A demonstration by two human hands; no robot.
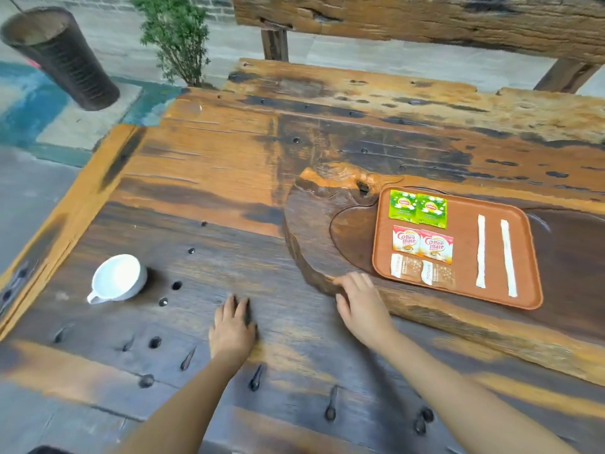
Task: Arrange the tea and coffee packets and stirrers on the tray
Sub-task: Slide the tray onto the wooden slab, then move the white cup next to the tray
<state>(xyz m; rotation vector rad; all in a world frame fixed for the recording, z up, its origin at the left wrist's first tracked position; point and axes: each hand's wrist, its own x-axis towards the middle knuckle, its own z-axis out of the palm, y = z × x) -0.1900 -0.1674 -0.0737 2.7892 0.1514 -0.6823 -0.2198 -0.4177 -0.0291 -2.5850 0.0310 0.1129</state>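
Observation:
A brown tray [465, 221] lies at the right on a carved wooden slab [311, 231]. Its left side holds three rows of packets: two green tea packets [418, 208] at the back, two Coffee mate packets [423, 245] in the middle, two brown-and-white sachets [422, 274] at the front. Two paper-wrapped stirrers [481, 251] [508, 258] lie side by side on the tray's right half. My right hand [358, 304] rests flat on the slab's near edge, just left of the tray, holding nothing. My left hand [233, 326] lies flat on the table, fingers apart, empty.
A white cup [118, 278] lies tipped on the rough wooden table [203, 178] at the left. Iron studs and holes dot the tabletop. A wooden bench [409, 21] stands behind the table, with a dark woven bin [62, 57] and a small shrub [178, 34] at the far left.

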